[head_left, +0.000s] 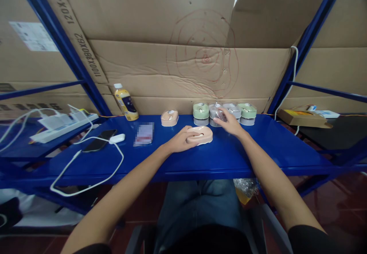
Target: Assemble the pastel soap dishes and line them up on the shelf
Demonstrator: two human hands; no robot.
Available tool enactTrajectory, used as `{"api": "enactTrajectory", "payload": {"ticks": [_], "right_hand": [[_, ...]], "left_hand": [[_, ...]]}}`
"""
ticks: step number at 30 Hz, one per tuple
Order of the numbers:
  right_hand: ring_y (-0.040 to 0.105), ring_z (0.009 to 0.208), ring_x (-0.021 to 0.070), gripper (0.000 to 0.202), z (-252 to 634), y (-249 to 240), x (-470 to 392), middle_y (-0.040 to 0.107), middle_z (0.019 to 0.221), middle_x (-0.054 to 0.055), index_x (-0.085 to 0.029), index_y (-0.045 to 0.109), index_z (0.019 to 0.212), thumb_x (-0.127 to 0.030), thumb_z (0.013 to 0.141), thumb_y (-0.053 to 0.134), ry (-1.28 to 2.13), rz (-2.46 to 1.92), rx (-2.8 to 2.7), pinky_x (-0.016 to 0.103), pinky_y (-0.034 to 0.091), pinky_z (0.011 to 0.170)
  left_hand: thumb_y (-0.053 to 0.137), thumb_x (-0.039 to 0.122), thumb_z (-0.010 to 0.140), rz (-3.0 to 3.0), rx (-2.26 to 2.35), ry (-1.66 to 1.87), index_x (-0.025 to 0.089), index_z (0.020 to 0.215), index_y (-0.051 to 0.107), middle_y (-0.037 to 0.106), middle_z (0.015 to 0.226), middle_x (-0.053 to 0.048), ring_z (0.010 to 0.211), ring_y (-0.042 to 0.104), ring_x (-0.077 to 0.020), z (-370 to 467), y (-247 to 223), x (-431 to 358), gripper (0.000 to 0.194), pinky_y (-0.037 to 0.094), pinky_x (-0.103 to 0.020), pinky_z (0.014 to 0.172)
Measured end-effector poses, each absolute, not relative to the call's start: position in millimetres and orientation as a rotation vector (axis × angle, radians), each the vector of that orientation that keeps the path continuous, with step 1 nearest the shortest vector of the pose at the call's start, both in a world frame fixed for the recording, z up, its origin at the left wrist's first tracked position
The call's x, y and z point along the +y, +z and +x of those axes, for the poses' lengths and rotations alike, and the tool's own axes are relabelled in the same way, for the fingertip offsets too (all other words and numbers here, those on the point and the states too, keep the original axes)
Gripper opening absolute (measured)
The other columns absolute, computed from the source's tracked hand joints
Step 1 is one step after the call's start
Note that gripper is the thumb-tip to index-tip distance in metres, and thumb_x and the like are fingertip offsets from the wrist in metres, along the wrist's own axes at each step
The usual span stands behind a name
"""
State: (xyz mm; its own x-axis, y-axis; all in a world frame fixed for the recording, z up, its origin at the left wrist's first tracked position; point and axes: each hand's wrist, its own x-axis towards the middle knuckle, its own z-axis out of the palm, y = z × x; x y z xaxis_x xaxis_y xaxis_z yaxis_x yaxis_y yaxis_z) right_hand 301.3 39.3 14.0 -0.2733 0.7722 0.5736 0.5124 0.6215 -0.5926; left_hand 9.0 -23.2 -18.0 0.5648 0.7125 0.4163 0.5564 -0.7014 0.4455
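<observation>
Cardboard is backing a blue shelf (258,147), where the left hand (179,141) is gripping a peach case (200,135) lying mid-shelf. Right hand (231,123) is closing loosely on a wrapped grey case (215,112) in the back row (223,113); another peach one (169,117) is sitting unwrapped, so three wrapped cases are waiting.

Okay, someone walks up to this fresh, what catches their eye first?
Probably the two hands at the middle of the blue shelf: the left hand rests on a peach oval container, while the right hand touches a clear one in the row of small green and clear containers at the back. Behind that, red rings scrawled on the cardboard wall stand out, and a yellow bottle stands further left.
</observation>
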Motion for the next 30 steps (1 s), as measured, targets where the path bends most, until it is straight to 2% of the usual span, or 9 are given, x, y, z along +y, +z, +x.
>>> {"api": "enactTrajectory", "payload": {"ticks": [4, 7, 10, 12, 15, 18, 21, 24, 30], "right_hand": [[0.066, 0.117, 0.0351, 0.071, 301.5, 11.6, 42.0, 0.069, 0.131, 0.013, -0.024, 0.055, 0.144, -0.062, 0.086, 0.069, 0.351, -1.028, -1.955, 0.058, 0.05, 0.104], [0.067, 0.113, 0.0344, 0.069, 300.8, 11.4, 41.0, 0.07, 0.127, 0.012, -0.024, 0.056, 0.143, -0.064, 0.088, 0.067, 0.353, -1.027, -1.949, 0.058, 0.051, 0.102], [0.068, 0.112, 0.0336, 0.067, 303.4, 11.3, 42.3, 0.071, 0.124, 0.012, -0.026, 0.055, 0.144, -0.066, 0.092, 0.06, 0.367, -1.023, -1.897, 0.057, 0.051, 0.103], [0.069, 0.109, 0.0327, 0.067, 305.6, 10.7, 44.3, 0.071, 0.124, 0.011, -0.027, 0.053, 0.147, -0.067, 0.094, 0.055, 0.385, -1.014, -1.869, 0.057, 0.052, 0.103], [0.069, 0.111, 0.0327, 0.067, 306.5, 11.3, 45.1, 0.07, 0.13, 0.012, -0.026, 0.052, 0.148, -0.067, 0.096, 0.053, 0.391, -0.985, -1.875, 0.057, 0.052, 0.104], [0.065, 0.123, 0.0342, 0.069, 302.2, 14.9, 39.4, 0.066, 0.139, 0.013, -0.024, 0.056, 0.146, -0.064, 0.09, 0.064, 0.342, -0.902, -1.948, 0.057, 0.048, 0.109], [0.063, 0.128, 0.034, 0.076, 292.2, 18.0, 29.0, 0.066, 0.141, 0.012, -0.026, 0.06, 0.144, -0.06, 0.079, 0.079, 0.302, -0.738, -2.146, 0.055, 0.047, 0.112], [0.064, 0.125, 0.0325, 0.08, 278.3, 15.8, 20.7, 0.067, 0.137, 0.011, -0.028, 0.062, 0.143, -0.06, 0.073, 0.085, 0.299, -0.622, -2.335, 0.052, 0.048, 0.11], [0.066, 0.118, 0.0328, 0.094, 259.5, 3.8, 20.8, 0.067, 0.129, 0.012, -0.027, 0.059, 0.147, -0.065, 0.066, 0.088, 0.269, -0.64, -2.484, 0.049, 0.052, 0.103]], "left_hand": [[0.063, 0.049, 0.093, 2.441, 1.126, 0.962, 0.025, 0.124, 0.075, 0.062, 0.126, -0.012, 0.126, 0.059, -0.0293, 6.9, -15.3, -17.9, 0.041, 0.046, -0.046, 0.115], [0.054, 0.049, 0.097, 2.239, 1.285, 1.255, 0.021, 0.117, 0.074, 0.067, 0.121, -0.011, 0.118, 0.062, -0.0283, 1.0, -13.2, -9.1, 0.041, 0.05, -0.045, 0.108], [0.044, 0.046, 0.101, 2.064, 1.451, 1.504, 0.018, 0.112, 0.073, 0.07, 0.107, -0.011, 0.11, 0.064, -0.0279, -5.8, -11.8, -2.9, 0.042, 0.053, -0.045, 0.103], [0.047, 0.046, 0.1, 2.093, 1.487, 1.53, 0.018, 0.111, 0.073, 0.07, 0.106, -0.011, 0.111, 0.064, -0.0284, -8.0, -11.6, -3.2, 0.039, 0.051, -0.046, 0.105], [0.061, 0.046, 0.092, 2.303, 1.37, 1.381, 0.02, 0.115, 0.072, 0.065, 0.121, -0.011, 0.122, 0.06, -0.0287, -5.2, -13.1, -10.6, 0.037, 0.046, -0.046, 0.112], [0.071, 0.048, 0.087, 2.451, 1.205, 1.134, 0.023, 0.128, 0.067, 0.061, 0.129, -0.011, 0.127, 0.059, -0.0287, 2.8, -16.4, -20.4, 0.048, 0.045, -0.045, 0.115], [0.081, 0.05, 0.078, 2.437, 1.177, 1.015, 0.024, 0.143, 0.054, 0.06, 0.138, -0.012, 0.13, 0.059, -0.0315, 10.6, -21.3, -24.4, 0.075, 0.046, -0.047, 0.113], [0.088, 0.054, 0.067, 2.325, 1.212, 1.008, 0.021, 0.148, 0.043, 0.056, 0.146, -0.015, 0.134, 0.056, -0.0358, 16.0, -27.2, -21.1, 0.099, 0.046, -0.051, 0.113], [0.093, 0.053, 0.059, 2.15, 1.135, 1.043, 0.02, 0.148, 0.038, 0.058, 0.145, -0.017, 0.134, 0.057, -0.038, 23.8, -31.6, -15.1, 0.11, 0.047, -0.052, 0.111]]}}
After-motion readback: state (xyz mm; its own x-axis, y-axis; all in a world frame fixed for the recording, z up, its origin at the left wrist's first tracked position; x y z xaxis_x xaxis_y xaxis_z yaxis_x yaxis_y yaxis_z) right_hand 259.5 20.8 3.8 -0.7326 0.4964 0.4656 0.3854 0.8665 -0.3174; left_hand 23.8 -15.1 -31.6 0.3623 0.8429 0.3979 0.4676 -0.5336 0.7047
